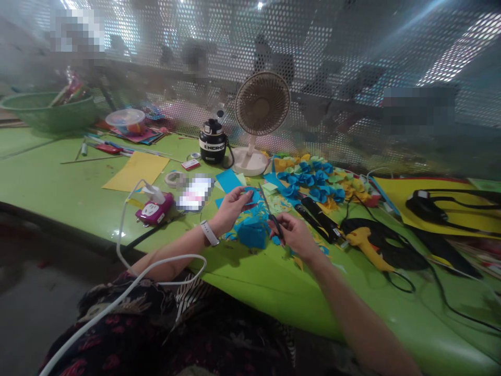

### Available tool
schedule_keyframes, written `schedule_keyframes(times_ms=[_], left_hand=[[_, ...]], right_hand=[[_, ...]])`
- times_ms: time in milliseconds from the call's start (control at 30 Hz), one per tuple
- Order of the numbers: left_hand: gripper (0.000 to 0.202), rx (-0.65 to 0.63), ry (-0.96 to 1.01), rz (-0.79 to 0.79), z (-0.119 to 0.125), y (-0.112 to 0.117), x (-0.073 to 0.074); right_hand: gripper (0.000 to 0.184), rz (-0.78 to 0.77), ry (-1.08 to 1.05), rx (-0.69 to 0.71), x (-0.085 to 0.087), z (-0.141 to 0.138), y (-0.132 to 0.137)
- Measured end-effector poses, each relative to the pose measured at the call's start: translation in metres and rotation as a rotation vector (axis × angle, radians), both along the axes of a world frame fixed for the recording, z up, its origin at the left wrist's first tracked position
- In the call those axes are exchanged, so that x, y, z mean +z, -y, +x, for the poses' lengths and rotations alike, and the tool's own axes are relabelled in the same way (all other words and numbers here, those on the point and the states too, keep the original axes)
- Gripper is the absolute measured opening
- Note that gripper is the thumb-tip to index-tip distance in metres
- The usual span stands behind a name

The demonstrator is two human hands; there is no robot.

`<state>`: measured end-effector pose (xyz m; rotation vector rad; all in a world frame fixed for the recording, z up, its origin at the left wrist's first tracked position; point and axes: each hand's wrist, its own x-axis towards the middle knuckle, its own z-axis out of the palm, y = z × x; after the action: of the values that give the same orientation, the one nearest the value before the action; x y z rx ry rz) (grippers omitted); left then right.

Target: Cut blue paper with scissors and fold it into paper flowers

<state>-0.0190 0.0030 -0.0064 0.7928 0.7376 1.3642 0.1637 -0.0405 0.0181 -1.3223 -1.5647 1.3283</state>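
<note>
The right hand holds a pair of scissors in a narrow grip, fingers closed around the black handles, with the thin metal blades angled up and away toward the far side of the table. The blades sit just beside a ragged piece of blue paper, pinched between the fingers of the left hand — a light grip, with the paper's edge standing clear of the fingertips. A white watch circles the left wrist. Directly below the hands lies a crumpled heap of blue offcuts, matte and creased, on a glossy green table. Farther out, blue paper flowers crowd among yellow and green ones, their petals curled and layered. To the right of the hands are two black cylinders and a yellow glue gun with a black cord. To the left are a pink power socket with a white cable, a roll of tape and a flat yellow sheet — and beyond them, a cream fan stands against perforated metal.
</note>
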Motion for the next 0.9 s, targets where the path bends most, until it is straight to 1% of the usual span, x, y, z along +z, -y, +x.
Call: schedule_keyframes(times_ms=[100,200,333,433,600,700,900], left_hand=[[0.026,0.022,0.023,-0.012,0.0017,0.0011,0.0010],[0.026,0.018,0.062,-0.056,0.0019,0.0032,0.0037],[0.028,-0.035,0.128,-0.104,0.0012,0.0048,0.0056],[0.029,-0.072,0.148,-0.108,0.0007,0.0046,0.0048],[0.032,-0.110,0.097,-0.128,-0.0007,0.0031,0.0022],[0.036,-0.087,0.062,-0.150,-0.0015,0.0017,0.0012],[0.042,-0.017,0.034,-0.138,-0.0012,-0.0007,-0.0008]], right_hand=[[0.051,-0.014,0.000,0.031,-0.0037,-0.0026,0.0009],[0.051,-0.019,0.017,0.022,-0.0067,-0.0041,-0.0002],[0.053,-0.015,0.045,-0.001,-0.0066,-0.0028,-0.0023],[0.055,0.003,0.060,-0.013,-0.0054,-0.0008,-0.0031],[0.055,0.042,0.083,-0.014,-0.0058,0.0019,-0.0040],[0.053,0.060,0.091,-0.013,-0.0069,0.0028,-0.0049],[0.052,0.062,0.079,-0.022,-0.0079,0.0027,-0.0050]])
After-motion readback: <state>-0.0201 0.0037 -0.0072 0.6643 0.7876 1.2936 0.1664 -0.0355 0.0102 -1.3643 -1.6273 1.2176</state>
